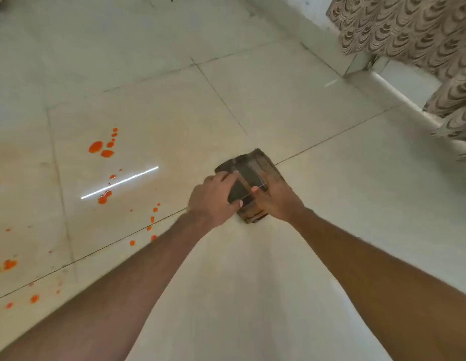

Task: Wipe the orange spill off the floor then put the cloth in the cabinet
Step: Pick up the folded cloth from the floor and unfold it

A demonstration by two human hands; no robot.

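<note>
No readable text, labels or numbers. The cloth (248,175) under the fingers (226,178) carries only thin pale lines, no lettering.

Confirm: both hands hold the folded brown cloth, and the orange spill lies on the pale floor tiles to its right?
Wrong side. The left hand and right hand do hold the folded brown cloth, but the head view shows the orange spill on the pale floor tiles to its left.

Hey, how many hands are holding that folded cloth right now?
2. The left hand grips the folded cloth on its left side, the right hand on its right side. Neither is hidden.
</note>
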